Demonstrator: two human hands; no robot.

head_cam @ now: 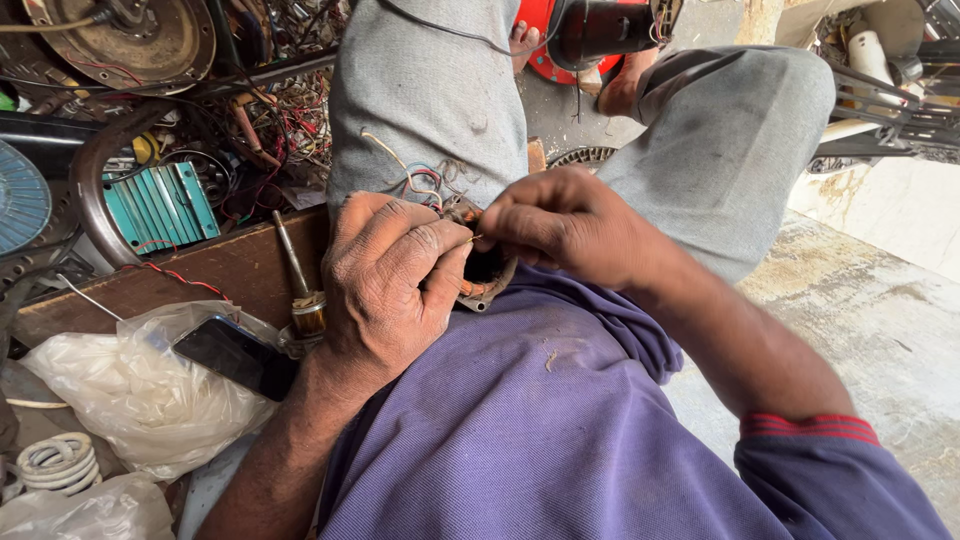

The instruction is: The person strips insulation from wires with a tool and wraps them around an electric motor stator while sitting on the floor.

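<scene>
Head view: person is sitting, knees up in grey trousers (430,90), purple shirt (530,420) filling the lower frame. Both hands are meeting over the lap on a small motor stator (487,280), a round metal ring with copper windings showing at its lower edge. It is sitting against the shirt just below the knees, mostly hidden by the hands.

Left hand (385,285) is curling around the stator's left side, fingers closed on it, thumb and forefinger tips pressing in at the top edge. Right hand (560,225) is coming in from the right, fingertips pinched tight on a thin wire end (474,238) right at the top of the stator; the two hands' fingertips are nearly touching there. Coloured lead wires (415,180) are trailing from the stator up over the left thigh.

Left of the left hand, a screwdriver-like tool (297,275) with a brass ferrule is standing tilted against a brown wooden board (210,270). Just beside it a dark phone (232,355) is lying on a crumpled clear plastic bag (130,390). A white wire coil (58,462) is sitting at lower left. A teal finned part (160,205) and tangled scrap wiring are lying beyond the board. Concrete floor (880,320) is on the right.
</scene>
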